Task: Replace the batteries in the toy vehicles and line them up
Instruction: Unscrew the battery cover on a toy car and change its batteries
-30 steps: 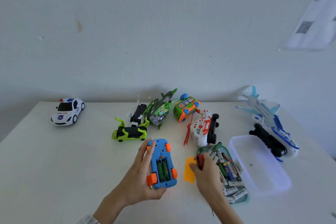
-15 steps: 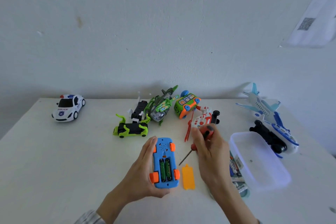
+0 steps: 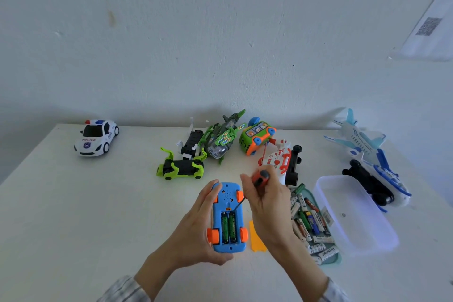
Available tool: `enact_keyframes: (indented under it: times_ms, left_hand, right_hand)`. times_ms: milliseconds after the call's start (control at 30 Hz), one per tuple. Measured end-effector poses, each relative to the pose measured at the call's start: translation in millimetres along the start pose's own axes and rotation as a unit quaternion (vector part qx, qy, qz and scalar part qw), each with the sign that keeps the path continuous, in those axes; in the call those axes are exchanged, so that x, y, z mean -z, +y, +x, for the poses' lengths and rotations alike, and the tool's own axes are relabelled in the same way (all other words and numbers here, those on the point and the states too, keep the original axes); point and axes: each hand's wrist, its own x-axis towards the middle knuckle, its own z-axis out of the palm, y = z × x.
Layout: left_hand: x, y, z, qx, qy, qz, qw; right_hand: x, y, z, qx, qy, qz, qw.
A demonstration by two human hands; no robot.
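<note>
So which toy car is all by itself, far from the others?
The white police car, upright at the table's far left corner. The other toys cluster in the middle and on the right.

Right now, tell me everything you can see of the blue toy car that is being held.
The blue toy car looks like glossy plastic with four orange wheels. It lies upside down, its underside facing the camera, low over the white table. Its battery bay is open, with two green batteries side by side in it, and small speaker holes sit above the bay. The left hand grips its left side. The screwdriver in the right hand points its tip at the top of the bay. The orange cover lies beside it.
</note>
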Motion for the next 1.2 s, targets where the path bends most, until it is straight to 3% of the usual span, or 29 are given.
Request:
enact_keyframes:
  times_ms: [133,333,467,567,600,700,800,900,1100,1200]
  left_hand:
    - [0,1,0,-0.012,-0.006,0.019,1.000]
    - [-3,8,0,-0.047,-0.024,0.057,0.997]
    - [-1,7,1,-0.031,-0.002,0.031,0.999]
    - [0,5,1,-0.010,0.015,0.014,1.000]
    - [-1,5,1,-0.004,0.018,0.011,1.000]
    - [-1,6,3,0.006,0.025,0.012,1.000]
    - [-2,6,5,0.008,0.026,0.012,1.000]
    - [-4,5,6,0.018,0.029,0.014,0.999]
    - [-5,3,8,0.011,0.032,0.026,0.999]
    - [-4,2,8,0.011,0.040,0.024,0.999]
  right_hand:
    - [-1,0,12,-0.032,-0.028,0.006,0.999]
    - [-14,27,49,-0.166,-0.073,0.016,0.983]
    - [-11,30,56,-0.239,-0.035,0.107,0.964]
    - [8,19,52,-0.216,0.014,0.165,0.962]
    - [14,16,49,-0.205,-0.015,0.143,0.968]
    - [20,9,25,-0.184,-0.206,0.024,0.961]
    - [12,12,-8,-0.124,-0.268,-0.117,0.948]
    - [2,18,-27,-0.090,-0.246,-0.154,0.953]
    - [10,12,-30,-0.136,-0.184,-0.072,0.971]
    - [43,15,-4,-0.186,-0.050,-0.027,0.981]
